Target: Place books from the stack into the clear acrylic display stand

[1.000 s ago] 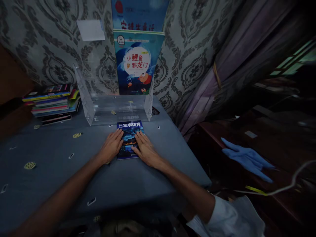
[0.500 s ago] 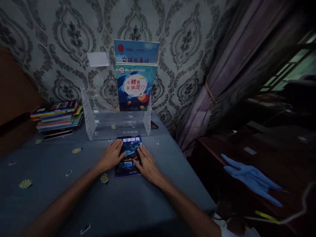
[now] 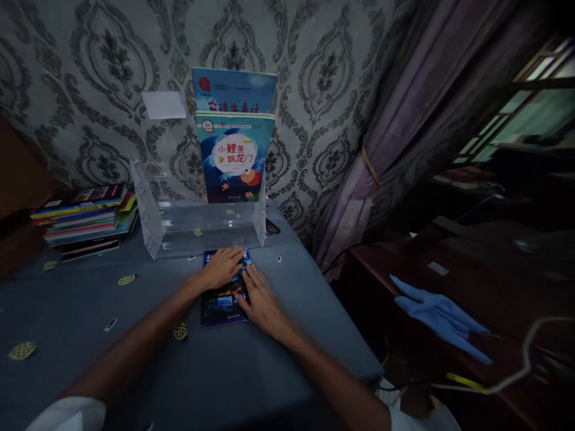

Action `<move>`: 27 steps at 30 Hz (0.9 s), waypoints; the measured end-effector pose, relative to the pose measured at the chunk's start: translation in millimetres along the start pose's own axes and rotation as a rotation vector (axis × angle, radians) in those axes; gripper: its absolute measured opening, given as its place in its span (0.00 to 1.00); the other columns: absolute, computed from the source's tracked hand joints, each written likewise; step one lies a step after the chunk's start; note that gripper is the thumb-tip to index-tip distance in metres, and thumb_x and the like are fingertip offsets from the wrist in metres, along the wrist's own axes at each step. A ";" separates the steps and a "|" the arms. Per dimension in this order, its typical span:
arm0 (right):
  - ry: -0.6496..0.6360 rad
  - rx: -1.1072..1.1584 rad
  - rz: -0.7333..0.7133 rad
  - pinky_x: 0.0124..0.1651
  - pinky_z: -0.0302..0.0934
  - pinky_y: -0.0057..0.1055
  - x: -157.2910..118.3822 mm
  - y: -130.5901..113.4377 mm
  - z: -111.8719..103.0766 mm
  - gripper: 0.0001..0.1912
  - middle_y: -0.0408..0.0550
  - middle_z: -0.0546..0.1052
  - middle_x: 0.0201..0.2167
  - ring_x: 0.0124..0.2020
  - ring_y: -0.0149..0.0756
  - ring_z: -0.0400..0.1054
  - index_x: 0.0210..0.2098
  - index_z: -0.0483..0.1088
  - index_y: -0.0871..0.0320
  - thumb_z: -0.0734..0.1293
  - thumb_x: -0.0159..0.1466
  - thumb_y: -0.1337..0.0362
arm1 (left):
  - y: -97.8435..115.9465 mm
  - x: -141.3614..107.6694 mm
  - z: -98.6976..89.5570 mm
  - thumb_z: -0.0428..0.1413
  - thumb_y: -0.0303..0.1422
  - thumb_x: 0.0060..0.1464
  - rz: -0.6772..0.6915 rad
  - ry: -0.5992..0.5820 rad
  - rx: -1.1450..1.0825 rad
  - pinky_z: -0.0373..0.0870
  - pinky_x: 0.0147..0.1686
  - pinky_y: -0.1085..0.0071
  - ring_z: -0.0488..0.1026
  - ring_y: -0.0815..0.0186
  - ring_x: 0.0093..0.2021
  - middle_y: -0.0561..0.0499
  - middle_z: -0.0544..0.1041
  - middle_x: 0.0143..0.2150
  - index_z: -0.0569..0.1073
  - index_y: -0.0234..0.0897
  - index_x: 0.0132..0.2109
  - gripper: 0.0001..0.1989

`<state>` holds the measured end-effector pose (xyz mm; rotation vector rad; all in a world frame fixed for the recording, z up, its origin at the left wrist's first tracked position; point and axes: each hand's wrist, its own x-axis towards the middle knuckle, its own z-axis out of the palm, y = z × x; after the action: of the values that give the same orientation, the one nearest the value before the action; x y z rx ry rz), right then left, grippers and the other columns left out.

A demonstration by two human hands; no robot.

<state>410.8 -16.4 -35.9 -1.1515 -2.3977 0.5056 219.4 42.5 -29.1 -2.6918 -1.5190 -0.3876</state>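
A dark blue magazine [image 3: 224,308] lies flat on the table in front of a clear acrylic book stand [image 3: 206,236]. My left hand [image 3: 223,267] rests across its upper part, fingers stretched out and covering most of the title. Along the right edge lies my right hand [image 3: 260,299], flat with the thumb apart on the cover. Upright in the stand's back tiers are a blue children's book with a carp on its cover [image 3: 236,158] and, behind it, a taller blue book [image 3: 233,87].
To the left sits a stack of books and magazines [image 3: 85,218]. A blue glove [image 3: 440,317] lies on a dark red surface at the right. Dark glasses [image 3: 271,227] are beside the stand. A purple curtain [image 3: 348,203] hangs past the table's right edge.
My left hand has slid right and up over the magazine's title. My right hand stays at the right edge. The whole view has shifted slightly.
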 end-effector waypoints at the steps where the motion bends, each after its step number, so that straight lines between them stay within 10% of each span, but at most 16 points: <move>1: -0.006 -0.002 0.011 0.73 0.47 0.53 0.2 -1.1 -0.6 0.34 0.67 0.56 0.71 0.74 0.52 0.45 0.68 0.58 0.70 0.62 0.69 0.57 | 1.9 3.7 -1.0 0.43 0.35 0.69 0.008 -0.005 0.003 0.60 0.63 0.58 0.65 0.57 0.66 0.42 0.67 0.68 0.66 0.35 0.65 0.22; 27: 0.333 0.796 0.242 0.63 0.63 0.48 32.8 56.2 6.9 0.33 0.55 0.74 0.59 0.58 0.48 0.71 0.60 0.69 0.54 0.61 0.66 0.40 | 15.1 -6.1 -6.0 0.44 0.33 0.68 0.115 -0.019 -0.054 0.57 0.65 0.57 0.63 0.60 0.68 0.45 0.69 0.67 0.67 0.39 0.66 0.22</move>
<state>424.6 41.9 -62.3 -1.0335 -1.5325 1.1159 227.9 28.6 -23.1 -2.8160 -1.3685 -0.4053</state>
